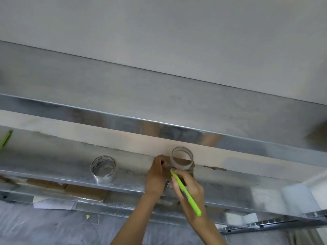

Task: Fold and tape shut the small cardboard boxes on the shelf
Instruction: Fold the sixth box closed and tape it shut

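Right hand [187,189] grips a green cutter [190,195]. The left hand [156,174] holds the small cardboard box [192,171] on the shelf [53,167], beneath a tape roll [182,158]. Taping seems nearly done, though flat cardboard [85,190] below remains unfolded.

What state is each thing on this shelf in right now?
box: on the shelf, held by the left hand
tape roll: sitting on the box
second tape roll: on the shelf, untouched
green cutter: gripped by the right hand, tip at the box
flat cardboard: unfolded, lying under the shelf
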The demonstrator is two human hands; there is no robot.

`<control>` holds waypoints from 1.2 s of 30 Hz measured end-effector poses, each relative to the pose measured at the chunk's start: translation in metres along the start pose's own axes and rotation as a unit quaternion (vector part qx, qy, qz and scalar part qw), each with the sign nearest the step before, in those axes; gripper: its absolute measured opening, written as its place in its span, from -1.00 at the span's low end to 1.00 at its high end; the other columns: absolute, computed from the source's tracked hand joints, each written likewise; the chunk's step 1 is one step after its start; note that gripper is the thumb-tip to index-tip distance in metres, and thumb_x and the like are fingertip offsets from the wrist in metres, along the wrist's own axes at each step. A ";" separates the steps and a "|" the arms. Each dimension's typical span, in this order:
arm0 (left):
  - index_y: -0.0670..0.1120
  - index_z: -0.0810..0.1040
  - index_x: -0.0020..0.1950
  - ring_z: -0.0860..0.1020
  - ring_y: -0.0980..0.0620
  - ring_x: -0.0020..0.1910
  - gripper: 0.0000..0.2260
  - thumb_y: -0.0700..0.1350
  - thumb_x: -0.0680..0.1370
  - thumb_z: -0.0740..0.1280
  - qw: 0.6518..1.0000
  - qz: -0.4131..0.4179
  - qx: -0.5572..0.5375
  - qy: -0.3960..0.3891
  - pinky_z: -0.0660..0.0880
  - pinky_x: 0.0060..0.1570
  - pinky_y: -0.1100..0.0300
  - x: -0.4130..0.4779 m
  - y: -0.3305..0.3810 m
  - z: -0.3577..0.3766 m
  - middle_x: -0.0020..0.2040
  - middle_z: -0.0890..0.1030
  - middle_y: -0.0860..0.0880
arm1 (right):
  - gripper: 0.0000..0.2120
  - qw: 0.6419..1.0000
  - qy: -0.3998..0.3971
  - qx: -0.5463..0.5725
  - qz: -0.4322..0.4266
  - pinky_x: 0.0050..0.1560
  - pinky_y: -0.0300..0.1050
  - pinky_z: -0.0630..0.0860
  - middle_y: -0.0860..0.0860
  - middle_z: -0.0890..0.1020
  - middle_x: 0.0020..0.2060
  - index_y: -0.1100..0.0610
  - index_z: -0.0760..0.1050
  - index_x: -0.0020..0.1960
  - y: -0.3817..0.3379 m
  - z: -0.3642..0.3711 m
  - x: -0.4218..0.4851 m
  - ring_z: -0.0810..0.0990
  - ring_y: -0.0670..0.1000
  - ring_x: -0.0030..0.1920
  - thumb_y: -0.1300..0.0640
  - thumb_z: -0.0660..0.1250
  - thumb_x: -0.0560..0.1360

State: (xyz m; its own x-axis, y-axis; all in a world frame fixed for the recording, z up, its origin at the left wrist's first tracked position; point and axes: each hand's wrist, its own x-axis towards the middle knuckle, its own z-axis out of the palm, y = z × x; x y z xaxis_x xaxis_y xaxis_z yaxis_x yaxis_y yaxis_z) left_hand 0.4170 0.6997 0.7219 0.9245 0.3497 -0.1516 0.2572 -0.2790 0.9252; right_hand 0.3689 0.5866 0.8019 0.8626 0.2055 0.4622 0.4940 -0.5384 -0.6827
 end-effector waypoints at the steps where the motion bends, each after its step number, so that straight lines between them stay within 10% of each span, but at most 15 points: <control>1: 0.02 0.37 -0.15 0.46 0.11 -0.24 -0.87 -0.16 0.58 0.15 1.000 -0.007 -0.017 0.003 0.41 -0.20 0.26 0.001 -0.001 0.001 -0.21 0.52 0.08 | -0.81 0.999 0.021 0.002 -0.041 -0.08 -0.45 0.47 -0.13 0.61 -0.14 0.00 0.47 0.07 -0.018 -0.015 0.000 0.55 -0.28 -0.15 0.11 0.35 0.46; 8: 0.12 0.45 0.08 0.58 0.02 -0.04 -0.87 0.02 0.55 0.18 0.998 0.005 -0.032 -0.045 0.57 -0.02 -0.02 0.005 -0.026 0.007 -0.05 0.59 0.10 | -0.91 0.943 0.067 -0.099 -0.311 -0.35 -0.12 0.41 0.12 0.56 -0.30 0.28 0.65 -0.09 -0.113 -0.109 0.039 0.48 0.08 -0.33 0.35 0.45 0.41; 14: -0.01 0.37 -0.15 0.43 0.16 -0.30 -0.82 -0.18 0.63 0.12 1.000 0.015 -0.020 -0.016 0.35 -0.37 0.49 -0.007 0.021 -0.011 -0.25 0.48 0.02 | -0.92 0.931 0.073 -0.220 -0.282 -0.32 0.04 0.47 0.15 0.53 -0.21 0.29 0.56 -0.14 -0.147 -0.166 0.095 0.52 0.16 -0.24 0.40 0.42 0.41; 22: -0.04 0.34 -0.25 0.38 0.09 -0.34 -0.73 -0.17 0.65 0.05 0.999 -0.003 -0.038 -0.007 0.30 -0.50 0.45 -0.008 0.028 -0.008 -0.30 0.46 -0.04 | -0.71 0.829 0.061 -0.484 -0.273 -0.40 -0.16 0.16 0.18 0.46 -0.47 0.30 0.45 -0.35 -0.127 -0.180 0.161 0.47 0.18 -0.45 0.55 0.08 0.08; 25: -0.09 0.38 -0.22 0.40 0.05 -0.31 -0.74 -0.13 0.64 0.04 0.999 -0.025 -0.026 -0.017 0.35 -0.35 0.25 -0.009 0.030 -0.010 -0.25 0.49 -0.08 | -0.66 0.817 -0.014 -0.515 -0.259 -0.41 -0.19 0.17 0.16 0.45 -0.52 0.29 0.47 -0.44 -0.104 -0.174 0.175 0.47 0.17 -0.48 0.59 0.38 -0.13; 30: -0.14 0.36 -0.13 0.37 0.07 -0.31 -0.81 -0.17 0.63 0.05 0.999 -0.033 -0.011 -0.018 0.31 -0.44 0.45 -0.006 0.025 -0.009 -0.23 0.46 -0.07 | -0.40 0.767 -0.064 -0.603 -0.210 -0.39 -0.19 0.33 0.13 0.55 -0.28 0.23 0.62 0.01 -0.073 -0.173 0.181 0.54 0.16 -0.27 0.30 0.56 -0.05; 36: -0.15 0.37 -0.11 0.41 0.09 -0.28 -0.81 -0.18 0.64 0.04 1.000 -0.023 -0.013 -0.017 0.32 -0.42 0.48 -0.005 0.020 -0.006 -0.20 0.47 -0.05 | -0.38 0.796 -0.157 -0.557 -0.177 -0.15 -0.05 0.33 0.16 0.44 0.10 0.11 0.23 0.49 -0.073 -0.179 0.179 0.40 0.19 0.07 0.24 0.27 0.46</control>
State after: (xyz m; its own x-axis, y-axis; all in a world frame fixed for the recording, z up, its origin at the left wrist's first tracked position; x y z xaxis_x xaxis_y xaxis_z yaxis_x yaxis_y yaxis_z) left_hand 0.4158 0.6975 0.7428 0.9207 0.3316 -0.2058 0.2933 -0.2400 0.9254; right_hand 0.4678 0.5167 1.0355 0.7617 0.6053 0.2310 0.4605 -0.7566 0.4642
